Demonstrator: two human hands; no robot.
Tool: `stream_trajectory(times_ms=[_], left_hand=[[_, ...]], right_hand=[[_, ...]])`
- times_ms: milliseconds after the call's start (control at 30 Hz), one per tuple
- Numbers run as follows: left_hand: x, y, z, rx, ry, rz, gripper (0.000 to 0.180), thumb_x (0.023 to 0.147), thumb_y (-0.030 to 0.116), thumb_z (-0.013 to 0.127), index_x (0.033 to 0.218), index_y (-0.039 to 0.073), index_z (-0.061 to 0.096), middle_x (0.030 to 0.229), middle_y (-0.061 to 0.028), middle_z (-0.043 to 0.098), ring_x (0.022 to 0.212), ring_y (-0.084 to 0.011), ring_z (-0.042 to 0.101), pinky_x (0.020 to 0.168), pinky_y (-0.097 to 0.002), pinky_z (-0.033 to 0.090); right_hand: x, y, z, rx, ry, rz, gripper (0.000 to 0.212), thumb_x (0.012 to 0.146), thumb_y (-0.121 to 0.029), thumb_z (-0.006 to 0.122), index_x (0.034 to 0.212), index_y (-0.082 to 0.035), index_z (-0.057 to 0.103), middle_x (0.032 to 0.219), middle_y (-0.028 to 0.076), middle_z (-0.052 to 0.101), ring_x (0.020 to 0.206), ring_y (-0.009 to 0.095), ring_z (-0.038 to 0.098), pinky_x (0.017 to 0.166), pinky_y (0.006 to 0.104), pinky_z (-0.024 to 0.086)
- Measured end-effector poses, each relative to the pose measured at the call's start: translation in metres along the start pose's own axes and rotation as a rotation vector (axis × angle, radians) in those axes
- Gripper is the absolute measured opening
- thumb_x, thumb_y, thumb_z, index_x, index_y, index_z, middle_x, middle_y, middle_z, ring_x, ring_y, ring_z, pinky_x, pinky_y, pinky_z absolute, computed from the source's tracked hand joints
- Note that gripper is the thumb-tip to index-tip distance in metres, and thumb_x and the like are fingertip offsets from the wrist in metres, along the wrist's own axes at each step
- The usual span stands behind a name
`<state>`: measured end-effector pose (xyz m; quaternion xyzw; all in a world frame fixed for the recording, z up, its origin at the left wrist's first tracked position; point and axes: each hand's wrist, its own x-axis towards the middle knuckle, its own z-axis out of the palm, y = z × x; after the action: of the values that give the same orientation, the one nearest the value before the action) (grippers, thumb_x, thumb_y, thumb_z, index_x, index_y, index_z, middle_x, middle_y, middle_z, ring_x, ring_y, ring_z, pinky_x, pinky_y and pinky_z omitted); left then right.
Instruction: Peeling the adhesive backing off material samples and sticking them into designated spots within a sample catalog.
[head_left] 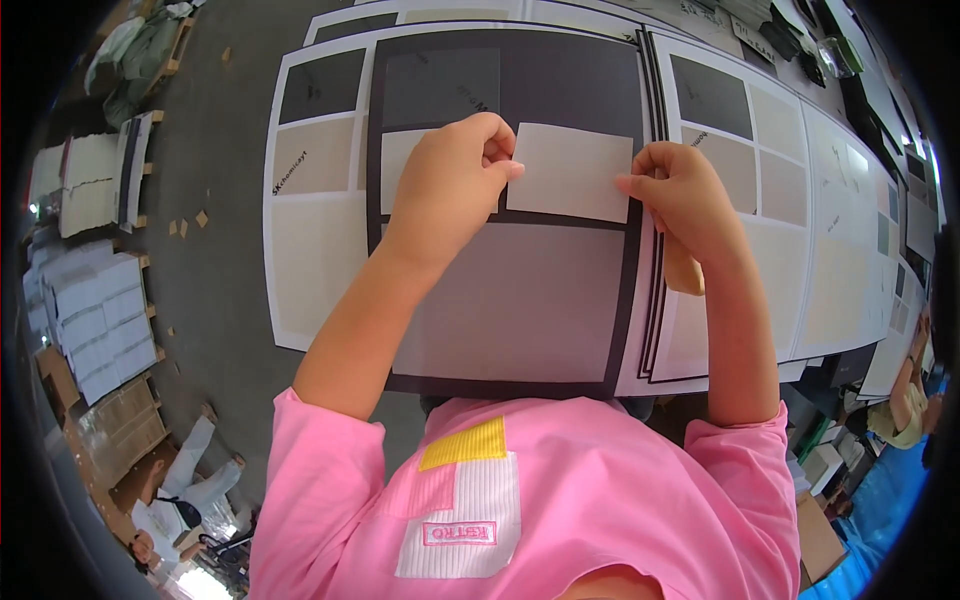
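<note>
A black display board [622, 290] lies in front of me with several flat sample sheets on it. My left hand [450, 180] is closed in a pinch at the left edge of a small cream sample sheet [572, 172]. At that sheet's right edge, thumb and fingers of my right hand [690, 195] are pinched together. A tan, wooden-looking piece [684, 272] sticks out below my right palm; the rest of it is hidden. Another pale sheet [402, 160] lies partly under my left hand. Below both spreads a large mauve-grey sheet [510, 310], and above is a dark grey one [440, 85].
White boards with samples lie left [318, 270] and right [770, 270] of the black board. Pallets of stacked white packs [95, 310] stand on the grey floor [220, 220] at left. One person [185, 500] is at lower left, another [905, 400] at far right.
</note>
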<state>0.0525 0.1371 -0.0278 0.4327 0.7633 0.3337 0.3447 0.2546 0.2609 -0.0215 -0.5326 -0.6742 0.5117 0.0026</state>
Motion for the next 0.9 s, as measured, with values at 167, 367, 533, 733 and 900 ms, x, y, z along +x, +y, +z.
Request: stream_trajectory(times_ms=[167,367,533,733,900], left_hand=[[0.0010,-0.0040,-0.0010,-0.010,-0.023,0.015,0.013,0.082,0.005,0.071,0.091,-0.001,0.063,0.080,-0.0038,0.065,0.074,-0.0118,0.059,0.069,-0.0255,0.049],[0.0004,-0.0060,-0.0015,-0.037,-0.025,0.010,0.013,0.081,0.003,0.072,0.089,-0.001,0.063,0.078,-0.0038,0.065,0.072,-0.0112,0.058,0.067,-0.0248,0.048],[0.0016,-0.0064,-0.0013,-0.032,-0.034,0.039,0.014,0.080,0.002,0.073,0.089,-0.001,0.063,0.077,-0.0040,0.065,0.071,-0.0115,0.059,0.066,-0.0249,0.048],[-0.0010,-0.0062,0.0003,-0.039,-0.008,0.034,0.014,0.080,0.002,0.073,0.089,-0.001,0.063,0.076,-0.0047,0.065,0.071,-0.0122,0.059,0.067,-0.0247,0.049],[-0.0023,-0.0049,0.0013,-0.029,-0.004,0.028,0.014,0.080,0.002,0.073,0.089,-0.001,0.063,0.076,-0.0044,0.064,0.070,-0.0121,0.058,0.066,-0.0251,0.048]], right_hand=[[0.0051,0.0008,0.0033,-0.057,0.013,-0.058,0.015,0.084,-0.008,0.069,0.077,-0.001,0.058,0.058,-0.002,0.049,0.046,0.006,0.042,0.044,0.0241,0.033],[0.0037,-0.0041,0.0027,-0.012,-0.008,-0.009,0.015,0.085,-0.007,0.069,0.076,-0.002,0.057,0.059,-0.001,0.050,0.045,0.006,0.043,0.043,0.0232,0.034],[0.0051,-0.0011,0.0017,0.013,-0.018,-0.007,0.015,0.085,-0.007,0.069,0.076,-0.001,0.058,0.059,-0.001,0.051,0.044,0.006,0.044,0.043,0.0225,0.034],[0.0042,-0.0024,0.0025,0.016,-0.003,-0.009,0.015,0.085,-0.006,0.069,0.077,-0.001,0.058,0.059,-0.001,0.050,0.045,0.005,0.043,0.043,0.0224,0.033],[0.0078,0.0043,0.0034,0.001,0.003,-0.042,0.014,0.084,-0.006,0.069,0.077,-0.001,0.058,0.059,-0.001,0.050,0.045,0.006,0.043,0.043,0.0228,0.033]])
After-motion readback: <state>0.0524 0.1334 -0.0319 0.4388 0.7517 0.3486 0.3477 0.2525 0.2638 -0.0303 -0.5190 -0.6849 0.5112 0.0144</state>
